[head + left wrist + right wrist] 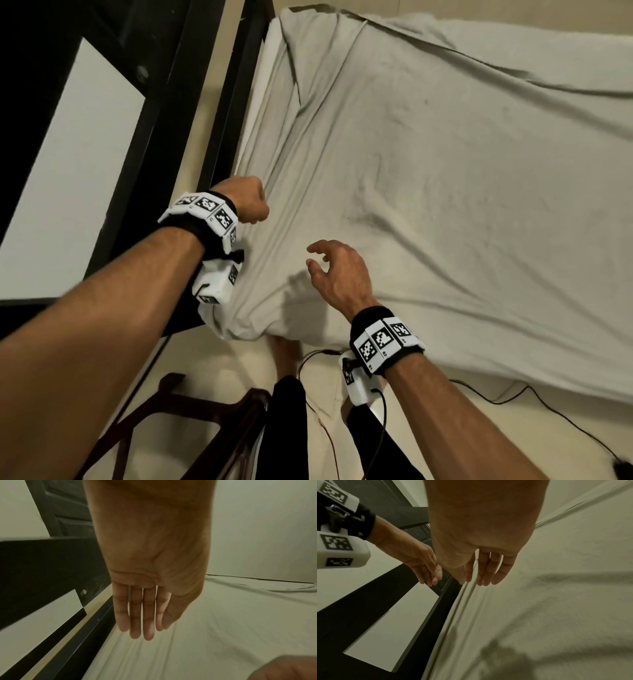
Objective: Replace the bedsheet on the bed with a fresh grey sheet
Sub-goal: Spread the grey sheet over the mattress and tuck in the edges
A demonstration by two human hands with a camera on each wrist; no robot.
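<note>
A grey sheet, wrinkled, is seen spread over the bed from the head view, its near corner bunched at the mattress edge. The left hand is held over the sheet's left edge beside the black bed frame; here it looks fist-like, but the left wrist view shows its fingers straight and empty. The right hand is held above the sheet with fingers loosely spread, nothing gripped. A black cable on the floor is shown only from the head.

A wrinkled grey sheet covers the bed, bunched at its near corner.
</note>
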